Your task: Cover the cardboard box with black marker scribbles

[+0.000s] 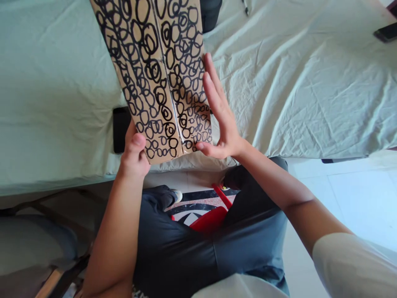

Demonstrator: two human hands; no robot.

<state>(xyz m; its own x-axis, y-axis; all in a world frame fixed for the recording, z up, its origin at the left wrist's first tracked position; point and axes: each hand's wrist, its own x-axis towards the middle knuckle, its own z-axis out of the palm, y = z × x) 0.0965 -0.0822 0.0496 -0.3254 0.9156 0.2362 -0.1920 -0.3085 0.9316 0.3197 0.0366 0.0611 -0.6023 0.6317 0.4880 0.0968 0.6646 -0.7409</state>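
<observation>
Between my two hands is a brown cardboard box (164, 91), its face covered in black hand-drawn circles and a taped seam running lengthwise. The box is tilted, and its far end runs out of the top of the view. My left hand (135, 151) grips the near left corner, thumb on the edge and the other fingers hidden behind. Along the right edge, my right hand (221, 120) presses with fingers stretched up the side and the thumb on the near corner.
A pale cloth (279, 91) drapes the table under the box. Beside the box's left edge lies a black phone (120, 128). Behind it stands a dark object (211, 14); a pen (245, 7) and another dark flat device (386, 33) lie farther off. A red seat (209, 221) shows between the legs.
</observation>
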